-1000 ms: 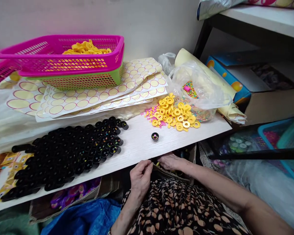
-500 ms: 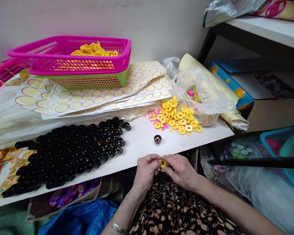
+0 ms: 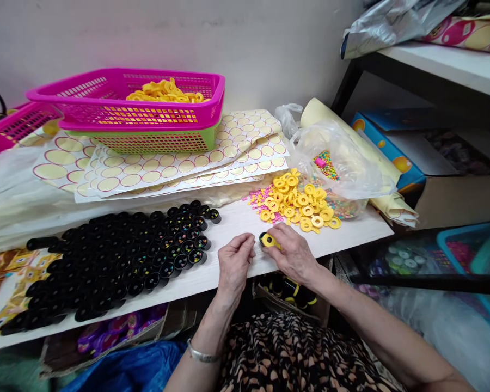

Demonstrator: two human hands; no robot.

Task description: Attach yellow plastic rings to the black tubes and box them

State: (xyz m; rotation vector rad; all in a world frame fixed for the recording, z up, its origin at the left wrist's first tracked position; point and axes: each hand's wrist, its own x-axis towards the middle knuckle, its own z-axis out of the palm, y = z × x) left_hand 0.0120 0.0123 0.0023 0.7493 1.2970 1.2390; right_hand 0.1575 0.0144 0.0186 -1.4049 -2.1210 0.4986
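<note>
Pinched in my right hand (image 3: 293,251) is a yellow plastic ring piece (image 3: 271,240) with a black centre. Just behind it, partly covered, is a small black cup (image 3: 262,237) on the table; whether the two touch, I cannot tell. My left hand (image 3: 236,260) is closed above the table, thumb and fingertips together, and what they hold, if anything, is hidden. Beyond my right hand lies a pile of yellow ring pieces (image 3: 298,198) beside small pink beads (image 3: 261,198). To the left stand many black cups (image 3: 147,250) in rows, some with coloured beads inside.
A pink basket (image 3: 147,117) of yellow pieces sits in a green one (image 3: 159,142) on sticker sheets (image 3: 155,177). A clear bag of coloured beads (image 3: 343,158) lies at the right. Below the white table's (image 3: 228,218) front edge is a box of black-and-yellow pieces (image 3: 292,294).
My hands have come apart and moved forward over the table. My right hand has carried the yellow ring piece up to the lone black cup; my left hand has let go of it.
</note>
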